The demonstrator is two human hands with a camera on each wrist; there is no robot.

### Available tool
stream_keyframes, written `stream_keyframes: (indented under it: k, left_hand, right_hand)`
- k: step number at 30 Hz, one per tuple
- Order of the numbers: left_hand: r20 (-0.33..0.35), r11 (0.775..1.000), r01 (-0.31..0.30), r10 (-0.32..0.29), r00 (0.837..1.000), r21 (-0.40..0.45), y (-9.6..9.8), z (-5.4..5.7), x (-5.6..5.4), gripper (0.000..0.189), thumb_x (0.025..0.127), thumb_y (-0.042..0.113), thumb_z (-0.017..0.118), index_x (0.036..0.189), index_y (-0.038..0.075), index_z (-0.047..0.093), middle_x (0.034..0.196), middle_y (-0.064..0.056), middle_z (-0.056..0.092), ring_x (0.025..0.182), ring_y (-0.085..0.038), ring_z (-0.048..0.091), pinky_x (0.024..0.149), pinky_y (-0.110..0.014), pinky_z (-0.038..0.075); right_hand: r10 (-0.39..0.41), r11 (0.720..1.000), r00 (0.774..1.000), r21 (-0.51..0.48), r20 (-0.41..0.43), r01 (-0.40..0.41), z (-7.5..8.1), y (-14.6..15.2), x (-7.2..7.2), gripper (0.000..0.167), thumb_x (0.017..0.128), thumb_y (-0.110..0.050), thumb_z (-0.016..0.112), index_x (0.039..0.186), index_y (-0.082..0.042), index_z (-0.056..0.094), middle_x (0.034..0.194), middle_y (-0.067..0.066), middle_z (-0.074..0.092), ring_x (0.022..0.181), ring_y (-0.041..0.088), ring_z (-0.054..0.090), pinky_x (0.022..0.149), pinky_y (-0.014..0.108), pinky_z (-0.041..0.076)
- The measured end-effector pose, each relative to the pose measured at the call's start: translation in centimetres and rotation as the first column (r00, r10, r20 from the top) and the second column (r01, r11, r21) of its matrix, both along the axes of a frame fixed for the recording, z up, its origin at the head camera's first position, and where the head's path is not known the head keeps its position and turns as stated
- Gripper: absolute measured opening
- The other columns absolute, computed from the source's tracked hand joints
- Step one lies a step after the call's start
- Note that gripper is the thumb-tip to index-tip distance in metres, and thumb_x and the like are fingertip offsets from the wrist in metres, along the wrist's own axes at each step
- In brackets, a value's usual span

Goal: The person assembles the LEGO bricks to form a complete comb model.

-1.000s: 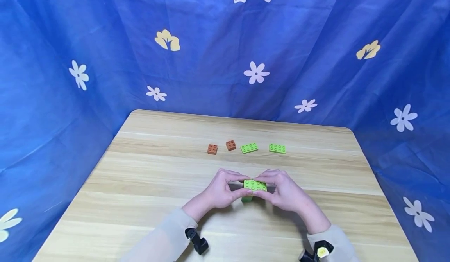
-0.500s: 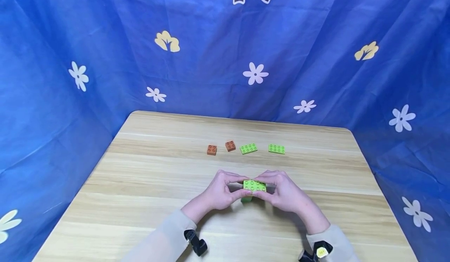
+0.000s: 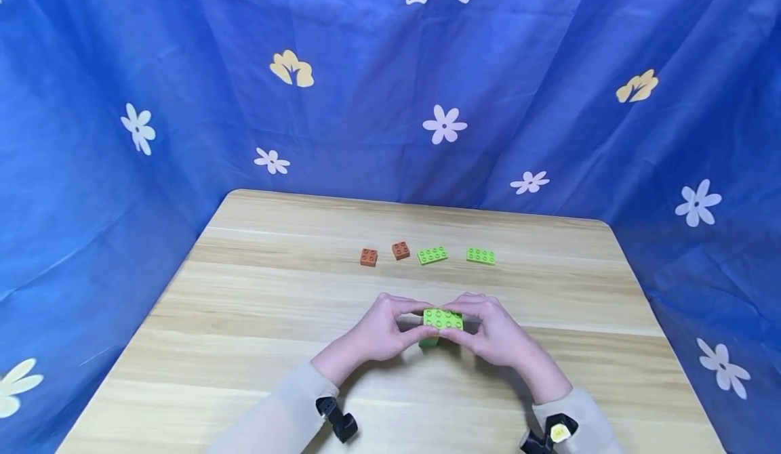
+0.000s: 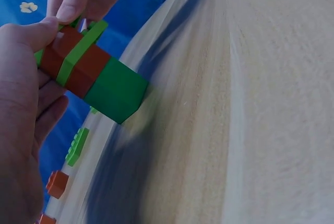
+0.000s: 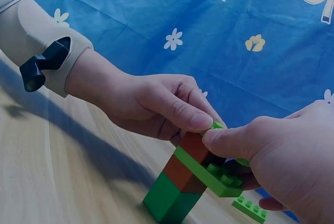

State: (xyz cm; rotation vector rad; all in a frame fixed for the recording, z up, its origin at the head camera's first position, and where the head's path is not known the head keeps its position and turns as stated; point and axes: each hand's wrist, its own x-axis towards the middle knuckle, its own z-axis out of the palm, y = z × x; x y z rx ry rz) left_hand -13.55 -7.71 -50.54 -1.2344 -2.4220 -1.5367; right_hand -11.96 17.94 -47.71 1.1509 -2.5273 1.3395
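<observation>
The left hand (image 3: 382, 328) and right hand (image 3: 491, 332) face each other, thumb on the near side and fingers on the far side, each pinching an end of the bright-green studded plastic plate (image 3: 443, 318). The gap between thumb and fingers is only the plate's width.

That plate tops an upright stack (image 4: 90, 72) near the middle of the table's near half. Beneath it come a red-brown square block (image 4: 61, 46), a second bright-green plate (image 5: 201, 171) overhanging toward the right hand, another red-brown block (image 5: 182, 178) and a dark-green block (image 4: 117, 89) at the base.

Against the frame half a second ago, hands and stack keep their place and grip; only the head view shifts slightly.

Beyond the fingertips, across a band of pale wood, lies a loose row: two red-brown studded bricks (image 3: 369, 257), then two flat bright-green plates (image 3: 481, 256), all apart from one another. The row sits nearer the far edge of the wooden table (image 3: 274, 291), where the blue patterned cloth (image 3: 360, 115) hangs. Wood stretches wide on either side of the forearms to the slanting left and right edges.
</observation>
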Motion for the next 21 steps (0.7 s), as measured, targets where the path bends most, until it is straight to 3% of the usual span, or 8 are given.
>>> stream_keyframes:
  k: [8, 16, 21]
  left_hand:
    - [-0.032, 1.000, -0.019, 0.019, 0.999, -0.002, -0.3, 0.2, -0.1, 0.042, 0.096, 0.035, 0.081, 0.128, 0.009, 0.076, 0.121, 0.000, 0.076, 0.113, -0.012, 0.071, 0.100, -0.031, 0.055]
    - [-0.026, 0.995, -0.097, 0.096, 0.995, -0.014, -1.9, 0.3, -1.0, 0.054, 0.088, 0.039, 0.089, 0.132, 0.012, 0.073, 0.129, 0.004, 0.073, 0.118, -0.015, 0.069, 0.104, -0.038, 0.054]
    - [-0.003, 0.988, -0.154, 0.154, 0.988, -0.009, -2.9, 0.6, -1.6, 0.056, 0.089, 0.036, 0.088, 0.136, 0.013, 0.070, 0.132, 0.003, 0.072, 0.121, -0.020, 0.068, 0.105, -0.045, 0.053]
  right_hand:
    - [0.009, 1.000, 1.000, -0.001, 0.010, -0.009, -0.1, 0.0, -0.2, 0.033, 0.094, -0.024, 0.084, 0.123, -0.010, 0.078, 0.112, -0.008, 0.075, 0.098, 0.011, 0.071, 0.085, 0.033, 0.060]
    - [-0.004, 1.000, 1.000, 0.031, -0.009, 0.004, 0.1, 0.1, -0.1, 0.036, 0.093, -0.025, 0.086, 0.123, -0.007, 0.078, 0.109, -0.009, 0.074, 0.095, 0.008, 0.070, 0.084, 0.033, 0.060]
    - [-0.012, 0.999, 1.000, 0.037, 0.000, 0.012, 0.2, 0.1, -0.1, 0.037, 0.092, -0.025, 0.086, 0.122, -0.006, 0.078, 0.108, -0.009, 0.074, 0.094, 0.008, 0.070, 0.082, 0.034, 0.060]
